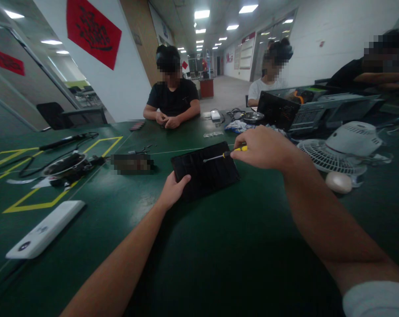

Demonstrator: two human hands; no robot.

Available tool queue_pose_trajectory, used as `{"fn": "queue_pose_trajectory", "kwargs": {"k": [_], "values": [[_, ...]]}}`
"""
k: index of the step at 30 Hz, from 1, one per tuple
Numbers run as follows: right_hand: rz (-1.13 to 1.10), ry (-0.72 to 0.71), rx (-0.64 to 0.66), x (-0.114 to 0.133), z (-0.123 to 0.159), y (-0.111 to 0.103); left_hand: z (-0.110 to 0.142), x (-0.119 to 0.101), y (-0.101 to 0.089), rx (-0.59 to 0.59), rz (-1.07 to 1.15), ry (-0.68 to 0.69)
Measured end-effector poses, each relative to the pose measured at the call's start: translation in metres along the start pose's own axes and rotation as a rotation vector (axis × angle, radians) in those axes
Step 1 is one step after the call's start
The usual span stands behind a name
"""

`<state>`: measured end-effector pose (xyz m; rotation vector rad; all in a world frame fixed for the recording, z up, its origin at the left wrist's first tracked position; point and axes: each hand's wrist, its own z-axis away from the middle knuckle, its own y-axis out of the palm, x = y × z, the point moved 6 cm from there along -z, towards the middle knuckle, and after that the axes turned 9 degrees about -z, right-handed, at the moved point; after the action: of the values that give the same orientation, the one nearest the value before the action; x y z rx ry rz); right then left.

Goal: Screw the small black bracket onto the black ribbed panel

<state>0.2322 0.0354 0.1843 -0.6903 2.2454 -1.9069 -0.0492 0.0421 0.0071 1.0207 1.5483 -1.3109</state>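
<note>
A thin black rectangular panel (208, 174), its kind unclear, lies tilted over the green table (245, 255). My left hand (175, 189) grips its lower left corner, thumb on top and fingers hidden beneath. In my right hand (264, 147) is a screwdriver (226, 154) with a yellow and black handle and a bare metal shaft. Its shaft points left across the panel's upper part; whether the tip touches the surface I cannot tell.
White power strip (46, 229) at left, near a coiled cable with round part (67, 165). A blurred-out object (131, 164) sits left of the panel. White fan parts (333, 154), a computer case (331, 110) and a mouse-like white object (338, 182) stand right. Several people sit around.
</note>
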Motion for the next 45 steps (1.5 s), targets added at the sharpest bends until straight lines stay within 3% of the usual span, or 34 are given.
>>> {"fn": "queue_pose_trajectory", "kwargs": {"k": [5,16,29,33,37,45], "values": [[-0.009,0.02,-0.005,-0.003,0.001,0.002,-0.002,0.001,0.0,-0.003,-0.011,0.03],[0.094,0.137,0.15,0.004,0.017,0.019,-0.005,0.004,0.003,0.011,0.009,0.055],[0.121,0.069,0.21,0.012,0.008,0.018,0.003,-0.004,0.0,0.005,-0.044,0.036],[0.044,-0.022,0.236,0.007,0.006,0.016,0.002,-0.002,-0.001,-0.012,-0.054,0.044],[-0.009,-0.103,0.198,-0.003,0.01,0.004,0.004,0.0,0.0,-0.006,-0.042,0.014],[0.004,-0.091,0.137,-0.009,0.008,-0.006,0.005,-0.002,-0.002,-0.027,-0.043,-0.014]]}}
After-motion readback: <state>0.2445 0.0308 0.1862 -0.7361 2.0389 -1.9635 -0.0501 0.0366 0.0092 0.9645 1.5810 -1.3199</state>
